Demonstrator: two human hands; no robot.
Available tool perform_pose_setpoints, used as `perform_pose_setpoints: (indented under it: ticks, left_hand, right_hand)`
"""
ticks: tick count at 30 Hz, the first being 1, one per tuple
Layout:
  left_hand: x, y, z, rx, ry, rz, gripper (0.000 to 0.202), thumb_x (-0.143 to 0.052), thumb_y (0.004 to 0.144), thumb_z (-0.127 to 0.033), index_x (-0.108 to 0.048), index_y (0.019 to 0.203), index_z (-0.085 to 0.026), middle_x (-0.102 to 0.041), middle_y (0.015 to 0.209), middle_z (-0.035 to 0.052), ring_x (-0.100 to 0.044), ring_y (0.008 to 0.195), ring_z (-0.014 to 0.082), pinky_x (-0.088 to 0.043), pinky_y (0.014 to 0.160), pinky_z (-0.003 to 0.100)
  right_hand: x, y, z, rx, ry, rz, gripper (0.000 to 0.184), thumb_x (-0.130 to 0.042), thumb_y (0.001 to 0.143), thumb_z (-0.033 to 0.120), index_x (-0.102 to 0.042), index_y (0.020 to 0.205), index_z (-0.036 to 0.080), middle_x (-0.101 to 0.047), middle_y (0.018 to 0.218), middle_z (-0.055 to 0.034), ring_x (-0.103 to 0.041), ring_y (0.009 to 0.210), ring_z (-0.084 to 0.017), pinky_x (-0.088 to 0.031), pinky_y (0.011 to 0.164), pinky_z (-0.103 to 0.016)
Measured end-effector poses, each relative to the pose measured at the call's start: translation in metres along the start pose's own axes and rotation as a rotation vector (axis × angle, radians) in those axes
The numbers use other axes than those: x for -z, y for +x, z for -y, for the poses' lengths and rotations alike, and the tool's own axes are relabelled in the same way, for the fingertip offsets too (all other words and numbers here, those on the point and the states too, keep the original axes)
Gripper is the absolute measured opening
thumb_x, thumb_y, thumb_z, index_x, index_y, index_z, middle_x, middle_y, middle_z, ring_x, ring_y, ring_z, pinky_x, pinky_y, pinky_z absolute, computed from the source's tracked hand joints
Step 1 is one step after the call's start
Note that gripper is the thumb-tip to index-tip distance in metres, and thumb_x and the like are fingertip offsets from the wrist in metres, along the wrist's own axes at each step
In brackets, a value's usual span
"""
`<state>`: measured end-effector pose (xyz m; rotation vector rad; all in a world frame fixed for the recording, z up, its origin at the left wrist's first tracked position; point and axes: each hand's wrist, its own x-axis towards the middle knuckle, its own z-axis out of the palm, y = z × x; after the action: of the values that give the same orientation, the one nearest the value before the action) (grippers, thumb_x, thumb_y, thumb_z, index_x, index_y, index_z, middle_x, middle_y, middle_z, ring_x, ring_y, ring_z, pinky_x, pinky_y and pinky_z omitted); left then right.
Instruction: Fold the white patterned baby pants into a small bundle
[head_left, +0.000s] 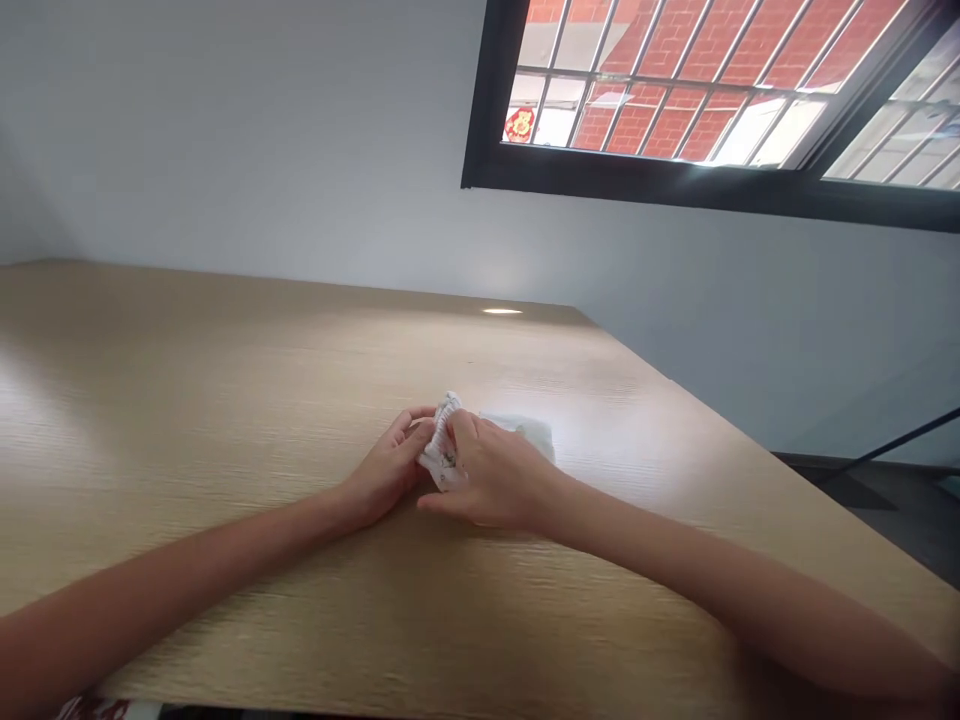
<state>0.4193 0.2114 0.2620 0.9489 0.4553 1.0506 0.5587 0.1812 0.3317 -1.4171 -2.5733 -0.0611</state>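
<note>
A small white piece of bunched, cloth-like material (442, 450) with a gathered, elastic-looking edge and a little dark print is held upright just above the table. My left hand (394, 455) pinches its left side between thumb and fingers. From the right, my right hand (499, 470) has its fingers curled onto the same piece, with the thumb stretched out below it. My right hand covers part of the piece. Behind that hand lies a flat, pale white-green thing (536, 435), partly hidden; whether it joins the white piece I cannot tell.
The light wood table (225, 400) spreads under both arms, its right edge running diagonally. A grey-white wall (262, 130) stands behind it. A dark-framed window (675, 180) with bars is at the upper right. Something red and white (94, 709) shows below the front edge.
</note>
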Motion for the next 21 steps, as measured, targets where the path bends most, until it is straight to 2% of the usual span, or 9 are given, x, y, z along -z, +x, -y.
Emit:
perform_pose_setpoints:
  ticks: [4, 7, 10, 13, 15, 17, 19, 21]
  left_hand:
    - [0.001, 0.000, -0.004, 0.019, -0.023, 0.021, 0.040, -0.064, 0.077, -0.027, -0.046, 0.112, -0.020, -0.058, 0.102, 0.0063, -0.056, 0.090, 0.0165, -0.045, 0.077, 0.027]
    - [-0.001, -0.001, -0.005, 0.039, -0.036, 0.045, 0.046, -0.067, 0.073, -0.021, -0.046, 0.114, -0.021, -0.055, 0.112, 0.0080, -0.054, 0.099, 0.0194, -0.044, 0.081, 0.029]
    - [-0.007, 0.002, 0.000, 0.022, -0.047, 0.078, 0.047, -0.067, 0.074, -0.024, -0.047, 0.116, -0.021, -0.053, 0.115, 0.0081, -0.054, 0.098, 0.0190, -0.043, 0.080, 0.029]
    - [-0.018, 0.008, 0.006, 0.012, -0.061, 0.081, 0.042, -0.067, 0.074, -0.027, -0.050, 0.112, -0.019, -0.054, 0.113, 0.0082, -0.053, 0.096, 0.0179, -0.042, 0.080, 0.026]
    - [-0.029, 0.013, 0.009, 0.016, -0.071, 0.092, 0.038, -0.065, 0.075, -0.029, -0.052, 0.109, -0.016, -0.054, 0.110, 0.0087, -0.053, 0.092, 0.0168, -0.042, 0.077, 0.025]
    - [-0.045, 0.020, 0.011, 0.002, -0.061, 0.162, 0.038, -0.063, 0.076, -0.029, -0.052, 0.110, -0.015, -0.055, 0.107, 0.0088, -0.054, 0.088, 0.0164, -0.042, 0.076, 0.025]
    - [-0.068, 0.026, 0.014, -0.035, 0.001, 0.271, 0.040, -0.061, 0.075, -0.026, -0.052, 0.113, -0.017, -0.056, 0.106, 0.0077, -0.054, 0.089, 0.0176, -0.042, 0.077, 0.028]
    - [-0.099, 0.033, 0.022, -0.096, 0.117, 0.371, 0.043, -0.063, 0.071, -0.024, -0.054, 0.113, -0.021, -0.057, 0.105, 0.0056, -0.053, 0.092, 0.0199, -0.042, 0.079, 0.031]
  right_hand:
    - [-0.010, 0.007, -0.004, -0.070, 0.125, 0.022, 0.024, -0.057, 0.071, 0.027, -0.039, 0.083, 0.018, -0.054, 0.071, -0.0030, -0.050, 0.057, -0.017, -0.031, 0.045, -0.025]
    - [-0.008, 0.002, -0.011, -0.109, 0.284, 0.062, 0.029, -0.054, 0.067, 0.019, -0.036, 0.090, 0.019, -0.054, 0.070, -0.0003, -0.052, 0.060, -0.016, -0.034, 0.048, -0.024]
    - [-0.004, -0.003, -0.014, -0.157, 0.411, 0.051, 0.039, -0.057, 0.068, 0.024, -0.033, 0.098, 0.019, -0.057, 0.078, -0.0023, -0.054, 0.066, -0.017, -0.038, 0.051, -0.025]
    - [0.005, -0.005, -0.019, -0.192, 0.401, 0.034, 0.037, -0.057, 0.072, 0.036, -0.035, 0.097, 0.019, -0.056, 0.074, -0.0015, -0.053, 0.062, -0.016, -0.038, 0.049, -0.024]
    - [0.015, -0.010, -0.028, -0.201, 0.358, 0.025, 0.030, -0.053, 0.075, 0.035, -0.038, 0.095, 0.020, -0.055, 0.067, 0.0003, -0.052, 0.056, -0.016, -0.037, 0.047, -0.025]
    - [0.030, -0.026, -0.041, -0.220, 0.337, -0.004, 0.024, -0.050, 0.076, 0.032, -0.041, 0.095, 0.020, -0.056, 0.066, 0.0004, -0.052, 0.053, -0.016, -0.037, 0.046, -0.025]
    - [0.049, -0.054, -0.058, -0.270, 0.330, -0.063, 0.026, -0.051, 0.075, 0.033, -0.044, 0.098, 0.022, -0.059, 0.072, -0.0022, -0.054, 0.055, -0.018, -0.041, 0.046, -0.027]
    - [0.070, -0.094, -0.073, -0.349, 0.304, -0.157, 0.028, -0.052, 0.078, 0.038, -0.047, 0.102, 0.025, -0.061, 0.081, -0.0059, -0.059, 0.062, -0.021, -0.045, 0.047, -0.029]
